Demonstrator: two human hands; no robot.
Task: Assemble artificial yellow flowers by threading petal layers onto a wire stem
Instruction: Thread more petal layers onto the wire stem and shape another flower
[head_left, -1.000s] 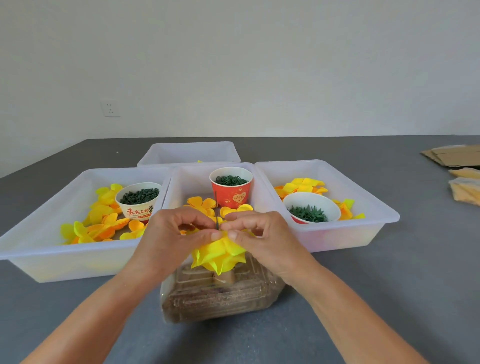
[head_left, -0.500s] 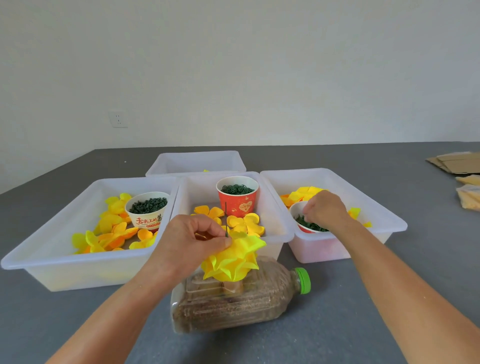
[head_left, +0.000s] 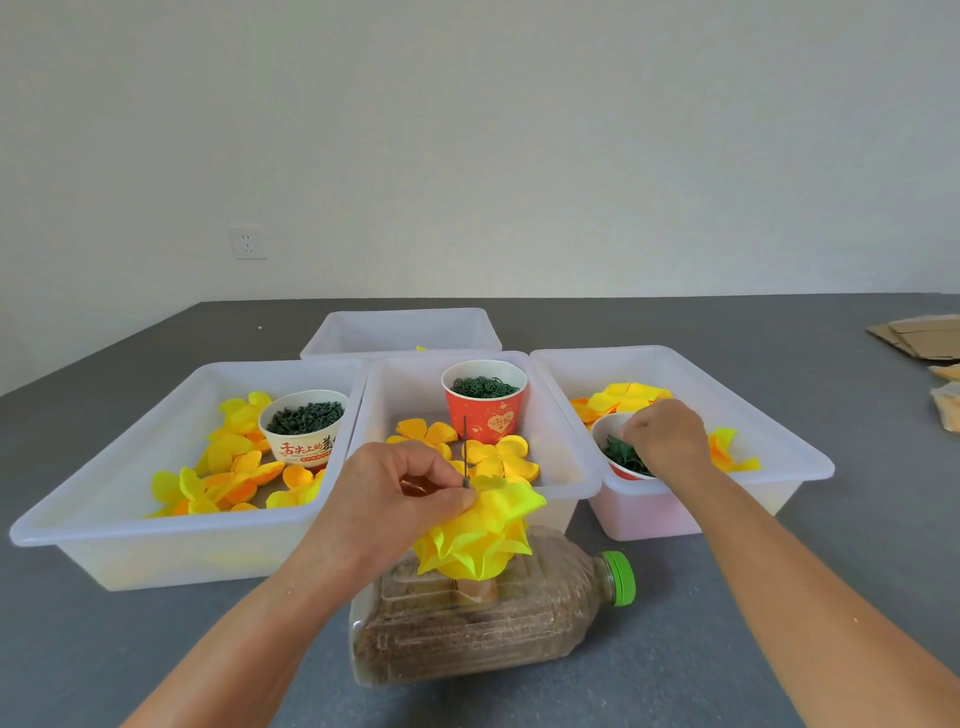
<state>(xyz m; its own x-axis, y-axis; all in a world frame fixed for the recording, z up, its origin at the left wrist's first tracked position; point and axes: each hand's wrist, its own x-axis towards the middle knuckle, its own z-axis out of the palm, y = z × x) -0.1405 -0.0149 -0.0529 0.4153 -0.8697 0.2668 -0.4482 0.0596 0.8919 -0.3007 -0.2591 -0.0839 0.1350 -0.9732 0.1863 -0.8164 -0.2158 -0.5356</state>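
Note:
A stack of bright yellow petal layers (head_left: 480, 535) sits on a thin dark wire stem (head_left: 465, 441) that stands up from a sand-filled bottle (head_left: 467, 629) lying on its side. My left hand (head_left: 395, 499) pinches the top petal layer right at the wire. My right hand (head_left: 662, 441) reaches into a small cup of green parts (head_left: 618, 457) in the right bin, fingers curled down among them; whether it holds one is hidden. Loose yellow and orange petals (head_left: 498, 460) lie in the middle bin.
Three white bins (head_left: 156, 530) stand side by side, a fourth (head_left: 400, 332) behind. A red cup (head_left: 485, 400) and a white printed cup (head_left: 304, 423) hold green pieces. The bottle has a green cap (head_left: 621, 577). Cardboard (head_left: 919, 338) lies far right on the grey table.
My right hand left the petals at the wire and moved to the cup in the right bin, then dipped its fingers into it. My left hand stays pinching the petals.

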